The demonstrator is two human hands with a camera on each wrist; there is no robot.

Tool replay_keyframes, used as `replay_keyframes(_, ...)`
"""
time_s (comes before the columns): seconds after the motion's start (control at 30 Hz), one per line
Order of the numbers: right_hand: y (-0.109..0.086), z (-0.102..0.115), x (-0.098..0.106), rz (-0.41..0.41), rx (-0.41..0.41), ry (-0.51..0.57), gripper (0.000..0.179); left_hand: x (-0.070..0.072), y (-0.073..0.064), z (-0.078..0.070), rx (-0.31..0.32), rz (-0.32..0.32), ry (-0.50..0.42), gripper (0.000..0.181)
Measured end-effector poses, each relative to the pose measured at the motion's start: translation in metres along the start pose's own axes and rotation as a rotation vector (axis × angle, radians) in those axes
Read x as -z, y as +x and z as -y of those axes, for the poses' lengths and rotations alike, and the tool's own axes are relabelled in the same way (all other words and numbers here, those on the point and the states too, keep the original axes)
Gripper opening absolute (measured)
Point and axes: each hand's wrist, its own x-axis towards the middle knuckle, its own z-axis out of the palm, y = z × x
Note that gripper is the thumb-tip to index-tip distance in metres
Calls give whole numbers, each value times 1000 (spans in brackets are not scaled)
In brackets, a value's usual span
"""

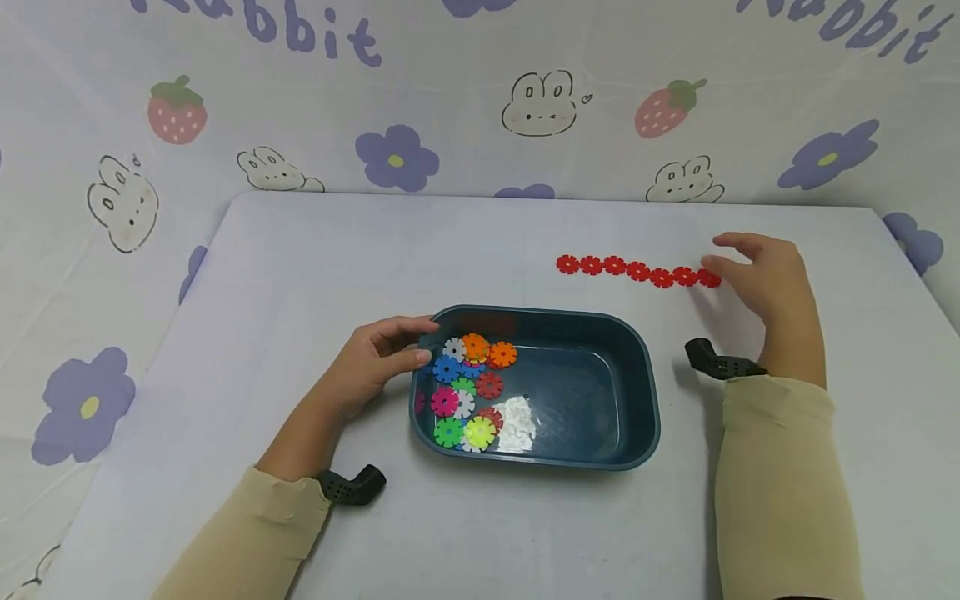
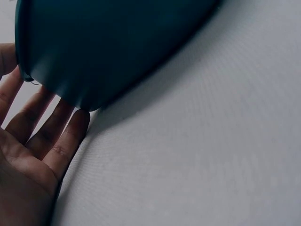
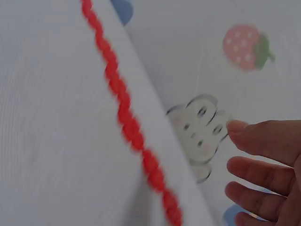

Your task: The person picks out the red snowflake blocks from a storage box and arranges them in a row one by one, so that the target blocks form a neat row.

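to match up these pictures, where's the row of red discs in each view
Head: the row of red discs lies above and right of centre, its right end by the right hand.
Left wrist: not in it; the tub is at top left.
Right wrist: it runs from the top edge, left of centre, down to the bottom edge.
Shared landmark: the white tabletop, in all three.

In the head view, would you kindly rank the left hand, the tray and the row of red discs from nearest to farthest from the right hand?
From the right hand:
1. Row of red discs: its right end is right by that hand.
2. Tray: to the left, closer to the person.
3. Left hand: at the tray's left end.
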Motion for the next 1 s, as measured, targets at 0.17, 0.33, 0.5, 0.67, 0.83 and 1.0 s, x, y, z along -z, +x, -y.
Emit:
replay_keyframes(0.17, -17, 42, 8, -53, 121, 53, 62, 3, 0, 1, 2, -5, 12, 38)
replay_keyframes(0.33, -47, 88, 8, -91, 298, 72, 53, 5, -1, 1, 7, -13, 13, 38)
replay_keyframes(0.5, -75, 128, -1, -66, 555, 89, 39, 6, -1, 0, 2, -19, 10, 37)
replay_keyframes(0.67, -100, 156, -15, 30, 773, 89, 33, 6, -1, 0, -8, -21, -1, 37)
replay_keyframes(0.83, -112, 170, -29, 216, 852, 126, 32, 5, 0, 1, -14, -25, -12, 36)
replay_keyframes(1.0, -109, 172, -47, 434, 787, 38, 32, 3, 0, 1, 3, -33, 2, 34)
